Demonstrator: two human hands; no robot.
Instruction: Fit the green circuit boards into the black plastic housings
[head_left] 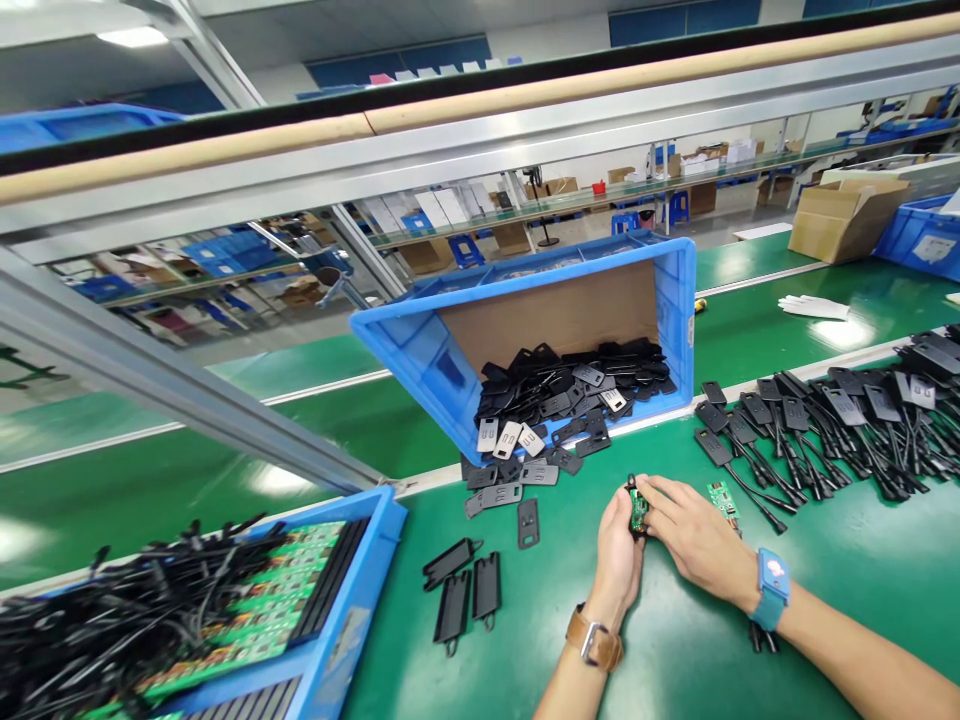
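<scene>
Left hand (616,555), right hand (694,535) pinch slim green circuit board (638,508), likely for steadiness; tipped rectangular blue plastic crate (679,320), eleven o'clock.

From where I stand, a glossy green workbench top (675,650) carries the lot, with a pale metal strip (427,482) along its far edge. Taking the clock's centre as mid-bench, a blue plastic bin (686,330) lies tipped open at twelve, and loose flat black plastic covers (528,524) are strewn at eleven. Three trough-shaped black plastic cases (453,605) with end loops lie at nine, beside a blue plastic tray (367,580). At two, black cables with flat rectangular heads (795,412) crowd together; a partly hidden green circuit board (721,503) lies at three.
</scene>
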